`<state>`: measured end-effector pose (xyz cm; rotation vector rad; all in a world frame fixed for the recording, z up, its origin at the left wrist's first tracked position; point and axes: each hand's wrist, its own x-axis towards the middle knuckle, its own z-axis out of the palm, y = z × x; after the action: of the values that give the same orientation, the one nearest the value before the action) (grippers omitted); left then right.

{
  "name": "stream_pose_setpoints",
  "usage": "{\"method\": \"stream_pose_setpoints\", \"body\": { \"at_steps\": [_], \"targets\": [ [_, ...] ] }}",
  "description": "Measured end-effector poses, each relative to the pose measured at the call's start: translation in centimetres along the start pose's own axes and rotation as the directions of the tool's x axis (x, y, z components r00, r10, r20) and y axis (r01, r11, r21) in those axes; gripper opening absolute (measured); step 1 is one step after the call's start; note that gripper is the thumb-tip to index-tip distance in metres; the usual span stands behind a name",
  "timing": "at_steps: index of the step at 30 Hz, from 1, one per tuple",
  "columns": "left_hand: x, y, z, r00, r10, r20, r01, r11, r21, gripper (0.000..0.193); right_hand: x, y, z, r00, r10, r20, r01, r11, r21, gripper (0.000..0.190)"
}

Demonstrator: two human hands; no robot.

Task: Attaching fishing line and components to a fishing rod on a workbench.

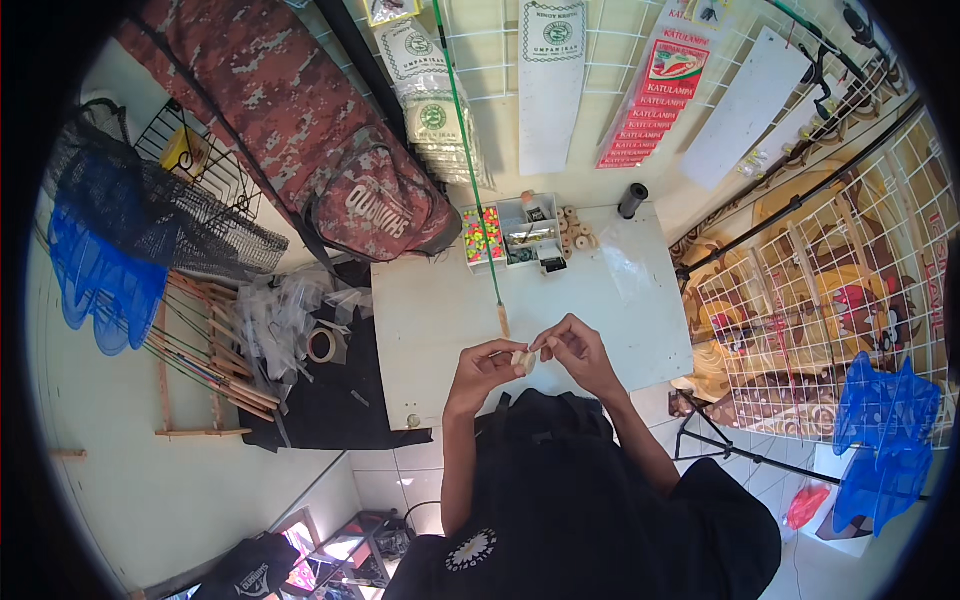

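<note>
Above the near edge of a white table (427,322), my left hand (484,369) holds a small pale spool (525,363) between thumb and fingers. Close to its right, my right hand (571,351) has thumb and index finger brought together at the spool's upper side; whether a thread lies between them is too small to tell. Just beyond the hands is the wooden handle (503,321) of a thin green fishing rod (469,150), which extends away across the table. Farther back stands a white compartment box (512,267) with brightly coloured beads or floats, a small bottle and small parts.
Several wooden spools (577,234) lie right of the box, near a black cylinder (634,199) and a clear plastic bag (626,262). A camouflage rod bag (300,112) leans at the back left. Plastic bags and a tape roll (326,346) lie on black cloth at left.
</note>
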<state>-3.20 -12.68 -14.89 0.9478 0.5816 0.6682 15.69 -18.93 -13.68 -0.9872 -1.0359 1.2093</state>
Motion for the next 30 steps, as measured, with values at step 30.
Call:
{"method": "stream_pose_setpoints", "body": {
  "at_steps": [30],
  "targets": [
    [-0.2, -0.2, -1.8, 0.998, 0.011, -0.063, -0.017, 0.995, -0.099, 0.026, 1.1, -0.7, 0.7, 0.923, -0.253, 0.289, 0.381, 0.509, -0.771, 0.012]
  ]
}}
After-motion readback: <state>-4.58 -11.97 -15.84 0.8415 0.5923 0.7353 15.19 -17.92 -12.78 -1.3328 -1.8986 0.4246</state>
